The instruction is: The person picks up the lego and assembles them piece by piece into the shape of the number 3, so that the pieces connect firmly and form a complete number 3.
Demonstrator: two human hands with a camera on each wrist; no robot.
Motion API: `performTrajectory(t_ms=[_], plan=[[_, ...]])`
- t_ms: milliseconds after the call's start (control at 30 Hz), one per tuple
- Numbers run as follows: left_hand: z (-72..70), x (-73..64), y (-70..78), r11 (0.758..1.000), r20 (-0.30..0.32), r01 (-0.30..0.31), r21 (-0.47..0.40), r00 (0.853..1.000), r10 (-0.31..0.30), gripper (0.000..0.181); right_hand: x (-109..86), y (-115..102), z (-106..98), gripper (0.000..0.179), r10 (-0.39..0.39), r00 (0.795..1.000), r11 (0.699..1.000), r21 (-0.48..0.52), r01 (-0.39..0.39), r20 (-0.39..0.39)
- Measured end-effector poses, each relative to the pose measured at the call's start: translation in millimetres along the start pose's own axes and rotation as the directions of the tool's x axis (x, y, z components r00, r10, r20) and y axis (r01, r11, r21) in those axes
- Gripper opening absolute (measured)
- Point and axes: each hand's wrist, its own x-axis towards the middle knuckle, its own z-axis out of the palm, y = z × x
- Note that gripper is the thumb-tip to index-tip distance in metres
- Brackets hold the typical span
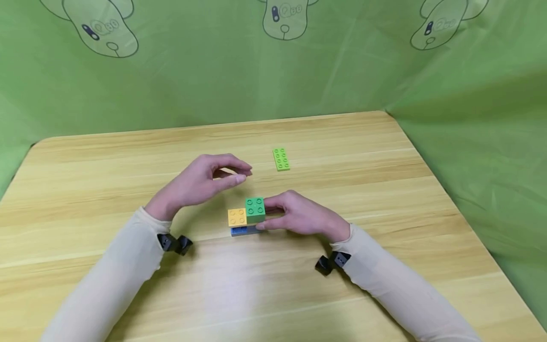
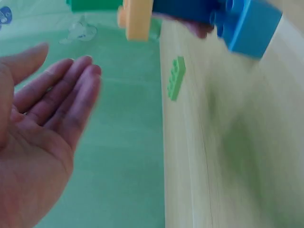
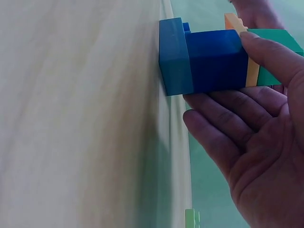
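Observation:
My right hand (image 1: pixel 304 213) grips a stack of building bricks from its right side, thumb and fingers on opposite faces. At the top of the stack is a green brick (image 1: pixel 255 209) beside the bare studs of a thin orange-yellow plate (image 1: pixel 237 217). Under the plate, in the right wrist view, come a dark blue brick (image 3: pixel 218 61) and a lighter blue brick (image 3: pixel 175 59) at the bottom, close over the table. My left hand (image 1: pixel 201 179) hovers up and left of the stack, fingers loosely bent and apart from it, with an empty palm (image 2: pixel 35 156).
A light green eight-stud plate (image 1: pixel 281 159) lies on the wooden table (image 1: pixel 342 156) beyond the hands. Green cloth (image 1: pixel 205 85) with printed cartoon figures hangs behind the table and along its right side. Small black devices (image 1: pixel 333 262) sit at both wrists.

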Motion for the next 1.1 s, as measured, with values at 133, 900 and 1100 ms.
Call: performTrajectory(t_ms=[133,900,1100], plan=[[-3.1,10.9,-7.9,0.998,-0.006,0.002,-0.068,1.000,-0.002,0.036,0.8,0,0,0.027,0.007,1.000,1.000,-0.008,-0.007,0.001],[1.7,82.4,-37.2,0.999,0.093,0.034,-0.003,0.995,-0.033,0.038,0.4,-1,1,0.029,0.046,0.999,0.999,0.015,-0.046,0.010],[5.0,97.3,-44.5,0.999,0.121,0.038,0.026,0.992,-0.041,0.042,-0.8,-2,0,0.029,0.059,0.998,0.998,0.009,-0.059,0.010]])
